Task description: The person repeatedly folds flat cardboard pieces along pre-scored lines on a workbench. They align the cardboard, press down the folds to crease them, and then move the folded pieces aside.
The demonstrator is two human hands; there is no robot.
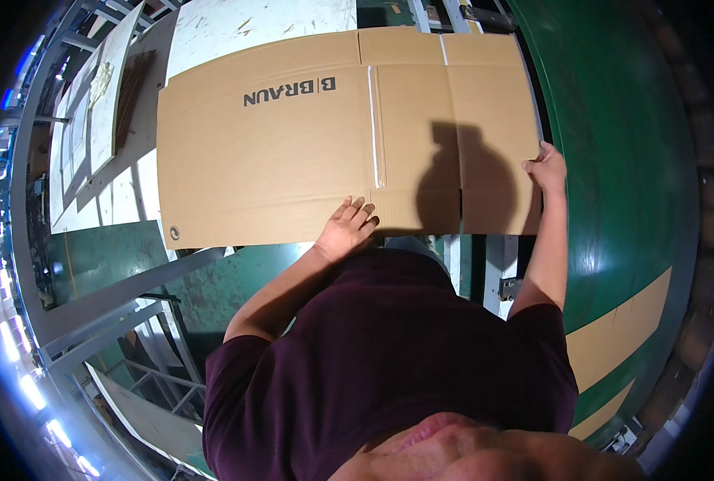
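Observation:
A large flat cardboard box blank (pixel 269 160), brown with dark printing, creases, slots and white strips, lies spread across the work surface before me. At its near edge, just left of the middle, my left hand (pixel 347 228) rests with its fingers apart on top of the board. My right hand (pixel 548 168) is closed on the right edge, with the thumb over the board and the other fingers partly hidden. A dark shadow falls across the right part of the sheet.
To the right runs a green belt surface (pixel 613 160), with more brown cardboard (pixel 621 329) on its nearer part. White boards (pixel 261 24) lie beyond and left of the blank. Grey metal frame bars (pixel 133 297) stand at the lower left.

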